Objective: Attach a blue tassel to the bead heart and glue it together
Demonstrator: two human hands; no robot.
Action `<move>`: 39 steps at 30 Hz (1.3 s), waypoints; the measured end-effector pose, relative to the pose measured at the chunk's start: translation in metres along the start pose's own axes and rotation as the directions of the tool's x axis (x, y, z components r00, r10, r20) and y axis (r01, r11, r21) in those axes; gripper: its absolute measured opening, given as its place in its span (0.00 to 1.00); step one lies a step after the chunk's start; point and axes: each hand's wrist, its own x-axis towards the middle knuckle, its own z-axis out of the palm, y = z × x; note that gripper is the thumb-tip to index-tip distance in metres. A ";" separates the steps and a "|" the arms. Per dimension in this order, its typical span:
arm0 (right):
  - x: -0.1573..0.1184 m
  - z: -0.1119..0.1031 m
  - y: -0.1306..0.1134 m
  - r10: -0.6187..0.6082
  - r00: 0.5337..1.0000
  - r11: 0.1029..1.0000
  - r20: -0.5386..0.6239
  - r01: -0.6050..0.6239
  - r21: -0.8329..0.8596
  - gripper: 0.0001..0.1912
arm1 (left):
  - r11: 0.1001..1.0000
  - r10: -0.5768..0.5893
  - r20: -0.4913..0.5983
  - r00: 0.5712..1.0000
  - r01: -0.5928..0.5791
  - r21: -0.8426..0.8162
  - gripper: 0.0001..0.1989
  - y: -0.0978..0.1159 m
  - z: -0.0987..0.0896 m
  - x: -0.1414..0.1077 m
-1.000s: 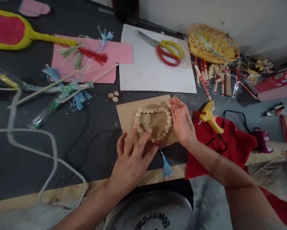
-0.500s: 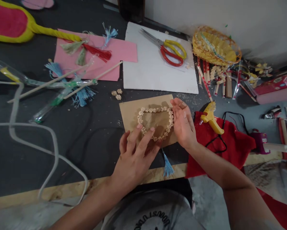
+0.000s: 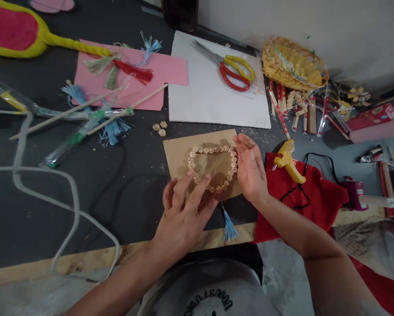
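Note:
A rounded ring of small pale flower-shaped pieces (image 3: 232, 169) lies over a brown cardboard sheet (image 3: 175, 153). My left hand (image 3: 187, 206) reaches over its lower left side, the index fingertip inside the ring and the thumb at the lower edge, with part of the ring between them. My right hand (image 3: 251, 171) rests along the right side, fingers extended and the fingertips by the ring's edge. A blue tassel (image 3: 229, 227) on a thin string lies below the ring, over the table's front edge. Several loose flower-shaped pieces (image 3: 160, 128) sit left of the cardboard.
Scissors (image 3: 236, 72) lie on a white board (image 3: 200, 105) behind the cardboard. At right are a yellow glue gun (image 3: 291, 162), a red cloth (image 3: 325, 193) and a wicker basket (image 3: 295, 66). A pink sheet (image 3: 173, 70) with tassels and a grey cable (image 3: 75, 197) are at left.
The whole view has shifted very slightly. Both hands and the ring keep nearly the same position.

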 end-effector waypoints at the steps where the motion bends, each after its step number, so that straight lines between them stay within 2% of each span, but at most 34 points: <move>1: 0.000 0.000 0.000 -0.001 1.000 1.000 0.001 0.001 -0.004 0.24 | 1.000 -0.001 -0.002 1.000 0.001 0.003 0.13 0.000 0.000 0.000; 7: 0.001 -0.006 -0.006 -0.044 0.999 0.997 0.004 0.044 -0.056 0.23 | 1.000 0.002 0.016 1.000 -0.002 0.014 0.19 -0.002 0.001 -0.003; 9: -0.001 -0.014 -0.010 -0.082 0.994 0.991 0.070 0.089 -0.101 0.24 | 1.000 0.007 0.019 1.000 -0.007 0.018 0.20 -0.002 0.002 -0.003; 11: -0.004 -0.024 -0.014 -0.125 0.975 0.964 0.182 0.163 -0.208 0.31 | 1.000 0.002 0.010 1.000 -0.002 0.020 0.19 -0.001 0.002 -0.003; 14: -0.009 -0.039 -0.021 -0.194 0.912 0.833 0.361 0.348 -0.431 0.43 | 1.000 0.005 -0.002 1.000 -0.005 0.020 0.16 0.000 0.000 -0.001; 17: -0.011 -0.048 -0.029 -0.245 0.840 0.721 0.484 0.491 -0.488 0.47 | 0.999 -0.010 0.004 1.000 0.009 0.034 0.15 0.002 -0.002 -0.001; 19: -0.007 -0.049 -0.036 -0.252 0.823 0.720 0.509 0.511 -0.470 0.43 | 0.998 -0.026 -0.007 1.000 0.026 0.050 0.15 0.003 -0.002 -0.001; 22: 0.010 -0.047 -0.049 -0.218 0.810 0.726 0.545 0.507 -0.464 0.28 | 0.996 -0.049 0.003 0.999 0.049 0.069 0.15 0.003 -0.002 -0.003; 26: 0.042 -0.037 -0.058 -0.164 0.708 0.710 0.687 0.568 -0.416 0.19 | 0.990 -0.094 -0.004 0.996 0.094 0.108 0.17 0.005 -0.003 -0.003; 31: 0.062 -0.021 -0.054 -0.124 0.563 0.753 0.817 0.590 -0.292 0.17 | 0.990 -0.090 -0.013 0.996 0.091 0.104 0.18 0.007 -0.006 0.000; 35: 0.060 -0.016 -0.051 -0.104 0.529 0.773 0.842 0.576 -0.266 0.20 | 0.992 -0.050 -0.003 0.999 0.050 0.114 0.19 0.005 -0.005 0.000; 38: 0.059 -0.015 -0.052 -0.084 0.498 0.755 0.863 0.597 -0.271 0.24 | 0.990 -0.044 0.020 0.999 0.041 0.138 0.21 0.005 -0.006 0.000; 39: 0.059 -0.015 -0.053 -0.084 0.500 0.753 0.862 0.598 -0.274 0.25 | 0.990 -0.051 0.017 0.999 0.048 0.132 0.20 0.006 -0.007 0.000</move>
